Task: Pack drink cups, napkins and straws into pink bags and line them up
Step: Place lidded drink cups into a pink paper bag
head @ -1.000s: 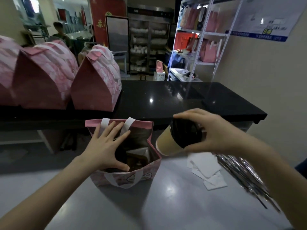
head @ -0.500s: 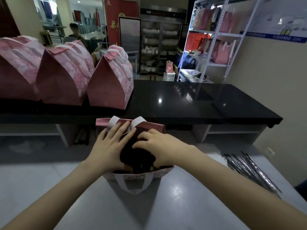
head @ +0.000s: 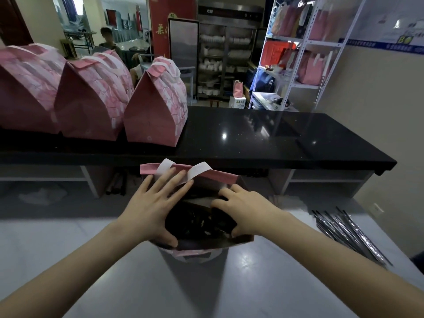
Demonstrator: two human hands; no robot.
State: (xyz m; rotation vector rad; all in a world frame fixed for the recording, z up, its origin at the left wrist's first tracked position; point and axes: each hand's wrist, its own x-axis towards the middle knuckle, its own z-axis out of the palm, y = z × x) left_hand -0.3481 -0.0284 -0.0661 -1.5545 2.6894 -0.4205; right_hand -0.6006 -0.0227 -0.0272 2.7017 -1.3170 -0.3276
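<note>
An open bag (head: 213,176), pink with white handles (head: 199,169), stands on the pale worktop (head: 252,283) right in front of the person, its mouth facing up. The left hand (head: 151,207) lies spread across the left side of that mouth. Its fingers are straight and apart, their tips rest against the far wall by the handles, and its thumb is down at the near rim, so it holds the bag apart without gripping anything. The right hand (head: 247,212) reaches into the right side of the bag with its fingers and thumb curled round the dark top of a cup (head: 202,223). The cup sits down inside the bag, and little of it shows beyond that dark top. To the right on the same worktop, well apart from the bag, lies a bundle of straws (head: 348,235) in shiny wrappers, fanned out slightly. A pale blurred patch beyond them is too unclear to name. Behind the bag runs a higher black worktop (head: 275,138). On its left part three closed bags (head: 91,104) stand side by side in a row, close together, with their tops folded to a peak. Further back a white metal rack (head: 305,49) holds more pink bags on its shelves, and a person (head: 106,39) sits in the room beyond.
</note>
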